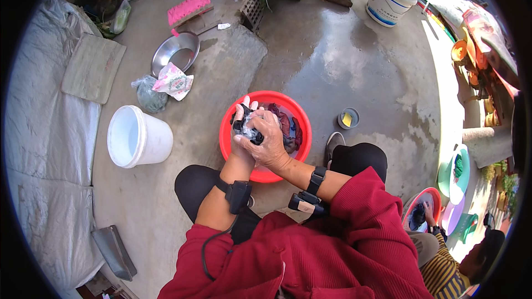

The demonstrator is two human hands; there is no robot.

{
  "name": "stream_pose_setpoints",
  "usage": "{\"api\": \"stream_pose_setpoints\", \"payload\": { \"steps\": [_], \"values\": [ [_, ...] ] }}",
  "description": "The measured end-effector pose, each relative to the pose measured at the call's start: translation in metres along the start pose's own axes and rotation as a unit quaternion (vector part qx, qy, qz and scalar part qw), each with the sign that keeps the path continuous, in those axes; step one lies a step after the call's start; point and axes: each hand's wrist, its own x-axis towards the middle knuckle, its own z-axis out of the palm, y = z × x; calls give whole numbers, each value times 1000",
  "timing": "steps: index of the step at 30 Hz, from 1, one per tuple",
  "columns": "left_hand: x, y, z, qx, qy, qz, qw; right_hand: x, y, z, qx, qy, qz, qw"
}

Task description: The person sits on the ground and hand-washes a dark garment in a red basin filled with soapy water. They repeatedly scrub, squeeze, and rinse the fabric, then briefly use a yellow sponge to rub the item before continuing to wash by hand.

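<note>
Over the left part of a red plastic basin (306, 133), both hands press together on a wet black cloth (254, 136) covered with white suds. My left hand (239, 141) lies beneath the cloth, palm up, with its fingertips pointing away from me. From the right, my right hand (268, 133) curls its fingers over the top of the cloth. Dark red and grey wet clothes (289, 126) lie in the basin's water, to the right of my hands. The hands hide part of the basin's inside.
A white bucket (160, 139) stands left of the basin. To the right are a small grey bowl with a yellow piece (355, 122) and my shoe. A metal basin (158, 56) and plastic bags lie farther back. At lower right another person handles dark cloth in a red basin (436, 195).
</note>
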Motion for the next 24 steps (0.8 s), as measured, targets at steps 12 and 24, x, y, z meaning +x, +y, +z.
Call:
{"api": "stream_pose_setpoints", "payload": {
  "steps": [12, 24],
  "values": [
    [1, 5, 11, -31, 36, -25, 999, 0, -15, -2, -54, 36, -190, 980],
    [7, 3, 3, -48, 49, 22, 997, -4, -17, 1, 51, 38, 3, 998]
  ]
}}
